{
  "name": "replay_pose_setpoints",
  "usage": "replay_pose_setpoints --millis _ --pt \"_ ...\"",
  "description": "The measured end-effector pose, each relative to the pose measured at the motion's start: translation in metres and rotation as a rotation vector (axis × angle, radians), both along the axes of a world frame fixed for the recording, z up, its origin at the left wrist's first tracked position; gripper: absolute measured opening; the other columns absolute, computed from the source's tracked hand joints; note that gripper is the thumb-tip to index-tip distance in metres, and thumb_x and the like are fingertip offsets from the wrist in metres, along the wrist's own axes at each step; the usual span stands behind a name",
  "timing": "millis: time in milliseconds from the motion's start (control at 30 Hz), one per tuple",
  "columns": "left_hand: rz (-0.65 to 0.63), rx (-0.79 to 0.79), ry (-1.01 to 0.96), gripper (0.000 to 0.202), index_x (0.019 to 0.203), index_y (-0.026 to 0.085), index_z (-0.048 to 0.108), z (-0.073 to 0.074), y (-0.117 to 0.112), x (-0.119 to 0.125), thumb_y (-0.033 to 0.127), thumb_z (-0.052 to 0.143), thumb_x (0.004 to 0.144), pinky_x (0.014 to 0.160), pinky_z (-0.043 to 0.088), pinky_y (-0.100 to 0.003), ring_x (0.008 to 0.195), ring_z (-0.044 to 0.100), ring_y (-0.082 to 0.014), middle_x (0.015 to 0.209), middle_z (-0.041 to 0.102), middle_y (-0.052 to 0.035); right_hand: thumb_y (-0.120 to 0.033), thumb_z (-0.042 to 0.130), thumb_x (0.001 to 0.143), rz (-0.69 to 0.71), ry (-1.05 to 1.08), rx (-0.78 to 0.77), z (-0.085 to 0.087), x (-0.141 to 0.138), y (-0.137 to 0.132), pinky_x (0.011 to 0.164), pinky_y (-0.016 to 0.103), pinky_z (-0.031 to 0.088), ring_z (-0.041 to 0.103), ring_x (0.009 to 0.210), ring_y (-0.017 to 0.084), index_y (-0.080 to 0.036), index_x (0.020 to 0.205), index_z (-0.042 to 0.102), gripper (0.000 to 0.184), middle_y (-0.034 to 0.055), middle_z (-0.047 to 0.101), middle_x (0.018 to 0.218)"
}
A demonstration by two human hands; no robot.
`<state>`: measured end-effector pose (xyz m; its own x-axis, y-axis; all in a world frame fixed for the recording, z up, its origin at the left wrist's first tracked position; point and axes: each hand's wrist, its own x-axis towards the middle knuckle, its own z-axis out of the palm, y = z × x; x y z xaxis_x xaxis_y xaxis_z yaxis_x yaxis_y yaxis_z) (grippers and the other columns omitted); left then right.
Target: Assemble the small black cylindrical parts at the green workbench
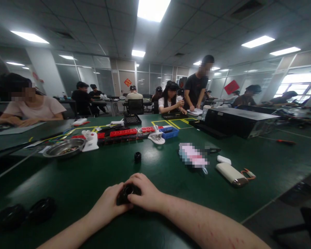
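Observation:
Both hands meet low in the middle of the head view around a small black part with a round hole in its top (129,190). My left hand (113,199) is closed on its left side, thumb along the near edge. From the right, my right hand (144,192) curls over it, thumb resting close to the hole and fingers wrapped over the far side. Much of the part is hidden by the fingers, so its exact kind cannot be told. Just beyond the hands a small black ring-like cylinder (137,157) stands on the green table (160,173).
Two round black parts (41,209) lie at the lower left. Further back are a metal bowl (64,148) of small pieces, white clamps (157,135), a red strip (123,132) and a blue tray (169,132). At right lie a cream power bank (231,174) and a black case (238,121). People sit around.

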<state>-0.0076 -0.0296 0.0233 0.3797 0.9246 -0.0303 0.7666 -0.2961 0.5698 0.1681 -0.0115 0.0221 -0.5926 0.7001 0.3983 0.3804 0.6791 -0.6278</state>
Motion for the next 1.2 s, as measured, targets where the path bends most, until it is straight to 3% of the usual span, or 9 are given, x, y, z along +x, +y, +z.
replay_pose_setpoints --millis 133,267,467,567,733,867,1000,1200 --pt "0.001 0.010 0.017 0.030 0.087 0.019 0.052 -0.001 0.001 0.000 0.042 0.060 0.069 0.074 0.039 -0.030 0.084 0.053 -0.0225 0.089 0.058 -0.0022 -0.025 0.060 0.075 0.005 0.049 -0.036 0.002 0.004 0.000 0.096 0.034 0.035 0.044 0.111 0.020 -0.015 0.120 0.044 0.049 0.0094 0.050 0.117" --pt "0.012 0.056 0.011 0.030 0.084 0.019 0.052 -0.006 0.002 -0.001 0.044 0.059 0.070 0.070 0.038 -0.028 0.080 0.053 -0.0209 0.085 0.057 -0.0016 -0.035 0.056 0.078 -0.039 0.099 -0.059 -0.002 0.005 0.004 0.096 0.036 0.035 0.043 0.112 0.021 -0.015 0.122 0.041 0.050 0.0105 0.048 0.120" --pt "0.237 0.068 0.040 0.035 0.076 0.019 0.049 -0.006 -0.013 -0.015 0.049 0.062 0.065 0.058 0.035 -0.024 0.070 0.053 -0.0188 0.073 0.054 0.0009 -0.035 0.051 0.081 -0.097 0.178 -0.063 -0.011 0.004 0.010 0.094 0.041 0.036 0.046 0.108 0.022 -0.016 0.118 0.042 0.042 0.0107 0.050 0.116" --pt "0.362 0.019 0.026 0.037 0.076 0.019 0.050 -0.004 -0.037 -0.035 0.050 0.064 0.062 0.056 0.034 -0.023 0.068 0.053 -0.0182 0.072 0.054 0.0014 -0.035 0.048 0.082 -0.098 0.181 -0.092 -0.013 0.004 0.013 0.091 0.042 0.039 0.049 0.103 0.023 -0.018 0.117 0.043 0.039 0.0108 0.050 0.115" --pt "0.560 0.008 0.028 0.039 0.078 0.019 0.051 -0.006 -0.099 -0.082 0.054 0.061 0.063 0.056 0.034 -0.023 0.068 0.054 -0.0192 0.074 0.056 0.0008 -0.037 0.047 0.081 -0.080 0.140 -0.101 -0.016 0.003 0.014 0.091 0.042 0.039 0.049 0.103 0.024 -0.017 0.116 0.043 0.041 0.0111 0.050 0.115" --pt "0.818 0.057 0.186 0.041 0.075 0.020 0.049 -0.013 -0.134 -0.129 0.059 0.055 0.065 0.055 0.033 -0.024 0.067 0.055 -0.0201 0.068 0.055 0.0012 -0.038 0.047 0.080 -0.116 0.115 -0.070 -0.020 0.002 0.016 0.088 0.042 0.041 0.051 0.100 0.024 -0.019 0.116 0.044 0.041 0.0106 0.051 0.114" --pt "1.008 0.052 0.279 0.050 0.075 0.020 0.047 -0.015 -0.140 -0.171 0.068 0.048 0.064 0.053 0.035 -0.025 0.067 0.058 -0.0226 0.070 0.057 -0.0007 -0.040 0.047 0.079 -0.173 0.091 -0.025 -0.024 0.002 0.022 0.085 0.040 0.044 0.053 0.097 0.023 -0.017 0.115 0.044 0.043 0.0113 0.052 0.112" --pt "1.077 0.060 0.307 0.055 0.075 0.019 0.051 -0.014 -0.123 -0.197 0.073 0.044 0.063 0.058 0.039 -0.029 0.076 0.061 -0.0270 0.075 0.062 -0.0039 -0.037 0.045 0.077 -0.284 0.028 0.055 -0.021 0.004 0.028 0.086 0.042 0.042 0.053 0.097 0.024 -0.013 0.114 0.044 0.043 0.0135 0.053 0.110"
